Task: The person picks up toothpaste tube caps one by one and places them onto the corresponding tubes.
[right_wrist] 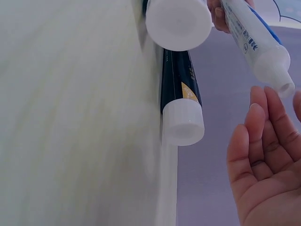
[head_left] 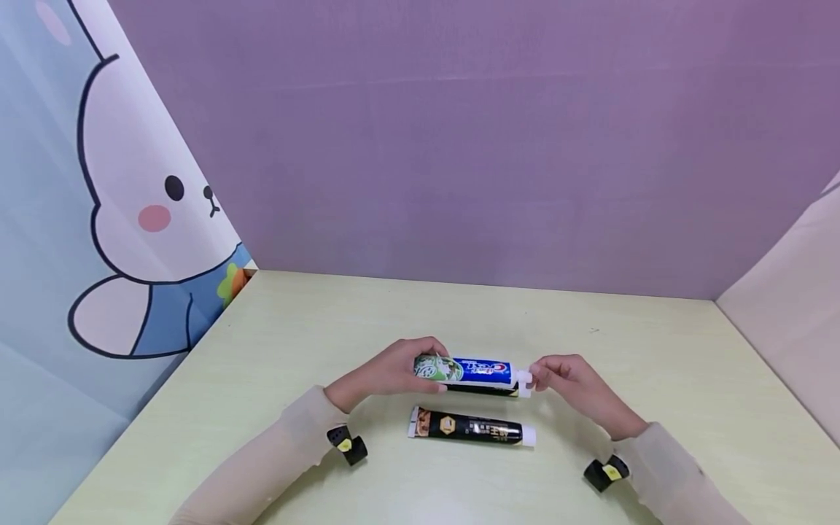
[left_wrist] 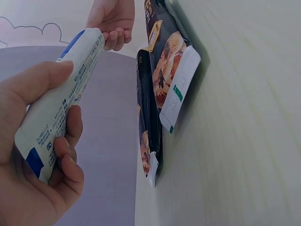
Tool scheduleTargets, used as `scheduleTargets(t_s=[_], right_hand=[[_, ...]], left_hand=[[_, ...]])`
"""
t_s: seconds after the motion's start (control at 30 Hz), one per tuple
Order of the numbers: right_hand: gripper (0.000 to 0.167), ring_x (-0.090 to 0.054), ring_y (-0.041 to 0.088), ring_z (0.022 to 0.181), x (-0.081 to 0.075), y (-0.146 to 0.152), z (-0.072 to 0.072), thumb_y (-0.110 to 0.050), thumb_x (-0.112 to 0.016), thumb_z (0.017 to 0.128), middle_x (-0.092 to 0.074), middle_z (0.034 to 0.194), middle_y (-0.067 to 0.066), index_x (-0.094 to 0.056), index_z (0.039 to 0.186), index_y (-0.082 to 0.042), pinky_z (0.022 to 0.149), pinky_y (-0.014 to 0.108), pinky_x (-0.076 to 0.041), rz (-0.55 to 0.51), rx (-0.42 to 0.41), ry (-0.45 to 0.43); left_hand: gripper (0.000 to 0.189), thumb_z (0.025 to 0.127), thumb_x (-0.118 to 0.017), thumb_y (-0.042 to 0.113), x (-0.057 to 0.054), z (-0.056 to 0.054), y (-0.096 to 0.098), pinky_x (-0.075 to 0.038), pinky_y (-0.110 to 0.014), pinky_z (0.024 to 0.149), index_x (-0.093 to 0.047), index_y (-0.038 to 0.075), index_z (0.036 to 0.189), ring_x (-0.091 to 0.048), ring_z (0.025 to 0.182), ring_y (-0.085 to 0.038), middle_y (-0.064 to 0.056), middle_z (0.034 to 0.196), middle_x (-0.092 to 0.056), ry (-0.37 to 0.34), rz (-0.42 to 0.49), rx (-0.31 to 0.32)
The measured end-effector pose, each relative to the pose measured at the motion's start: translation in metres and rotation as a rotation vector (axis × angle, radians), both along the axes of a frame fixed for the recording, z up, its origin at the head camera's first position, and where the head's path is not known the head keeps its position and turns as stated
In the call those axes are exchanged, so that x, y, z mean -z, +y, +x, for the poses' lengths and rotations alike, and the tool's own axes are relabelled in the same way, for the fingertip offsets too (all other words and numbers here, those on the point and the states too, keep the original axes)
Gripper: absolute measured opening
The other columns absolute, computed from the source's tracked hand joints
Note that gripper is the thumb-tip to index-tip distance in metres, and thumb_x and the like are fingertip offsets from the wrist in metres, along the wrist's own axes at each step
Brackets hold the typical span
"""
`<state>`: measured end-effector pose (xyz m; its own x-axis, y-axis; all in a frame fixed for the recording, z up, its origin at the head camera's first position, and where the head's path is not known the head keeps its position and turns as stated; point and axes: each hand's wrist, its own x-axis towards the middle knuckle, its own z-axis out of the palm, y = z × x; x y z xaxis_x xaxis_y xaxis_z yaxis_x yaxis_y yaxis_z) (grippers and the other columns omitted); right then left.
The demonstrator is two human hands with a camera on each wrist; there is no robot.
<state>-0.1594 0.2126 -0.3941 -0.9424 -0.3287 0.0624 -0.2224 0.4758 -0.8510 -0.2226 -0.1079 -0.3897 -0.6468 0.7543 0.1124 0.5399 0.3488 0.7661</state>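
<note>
My left hand [head_left: 397, 370] grips a blue, white and green toothpaste tube [head_left: 485, 370] by its flat end, thumb on one side and fingers curled round the other. In the right wrist view, the tube's narrow white tip [right_wrist: 285, 88] points toward my right hand [right_wrist: 270, 165]. The right fingertips lie right beside that tip, fingers extended and slightly bent, with a gap to the thumb at the frame's edge. Below the held tube, a black toothpaste tube [head_left: 482, 391] lies partly hidden. Nearer me is a second black toothpaste tube [head_left: 469, 428] with a white cap [head_left: 529, 435].
The pale table [head_left: 315, 313] runs back to a purple backdrop [head_left: 459, 146]. At the left hangs a cloth with a cartoon figure [head_left: 154, 175], and a pale cloth [head_left: 787, 306] stands at the right. Both wrists carry small black cameras [head_left: 346, 445].
</note>
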Motion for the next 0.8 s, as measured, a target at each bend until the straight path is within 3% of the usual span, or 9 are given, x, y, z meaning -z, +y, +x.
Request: scheduleTargets(t_s=[0.2,0.3,0.4,0.53,0.8], right_hand=[[0.029,-0.061,0.018,0.088,-0.005,0.005,0.001,-0.022,-0.045,0.101,-0.066,0.098,0.009,-0.065,0.099,-0.001,0.082,0.031,-0.047,-0.035,0.015,0.010],[0.023,-0.061,0.018,0.090,-0.004,0.005,0.000,-0.020,-0.055,0.096,-0.064,0.101,0.013,-0.062,0.106,0.000,0.081,0.028,-0.048,-0.047,-0.008,0.020],[0.031,-0.060,0.017,0.090,-0.001,0.004,-0.001,-0.019,-0.066,0.089,-0.061,0.101,0.016,-0.058,0.111,0.000,0.079,0.026,-0.048,-0.035,-0.034,0.018],[0.035,-0.058,0.013,0.087,0.002,0.000,-0.001,-0.018,-0.074,0.082,-0.059,0.095,0.014,-0.058,0.110,-0.002,0.078,0.026,-0.048,-0.017,-0.039,0.052],[0.024,-0.060,0.012,0.083,0.006,-0.001,-0.003,-0.009,-0.073,0.081,-0.059,0.090,0.011,-0.059,0.100,-0.002,0.076,0.024,-0.050,-0.059,-0.057,0.137]], left_hand=[[0.040,0.080,-0.076,0.023,0.001,-0.001,0.001,-0.047,-0.023,0.061,-0.057,0.013,0.113,-0.054,0.073,-0.009,0.003,0.092,-0.060,-0.003,-0.008,-0.007],[0.039,0.080,-0.076,0.022,0.002,-0.002,0.000,-0.047,-0.023,0.061,-0.057,0.014,0.113,-0.054,0.073,-0.009,0.004,0.091,-0.060,-0.002,-0.009,-0.008],[0.039,0.080,-0.076,0.021,0.002,-0.003,0.000,-0.047,-0.023,0.061,-0.057,0.013,0.113,-0.054,0.073,-0.009,0.004,0.091,-0.060,-0.002,-0.011,-0.007],[0.039,0.080,-0.076,0.021,0.002,-0.003,0.000,-0.047,-0.023,0.061,-0.057,0.013,0.112,-0.054,0.073,-0.009,0.004,0.092,-0.060,-0.001,-0.009,-0.008],[0.039,0.079,-0.076,0.022,0.001,-0.002,0.001,-0.046,-0.022,0.061,-0.057,0.011,0.112,-0.053,0.072,-0.009,0.001,0.091,-0.060,-0.007,0.004,0.000]])
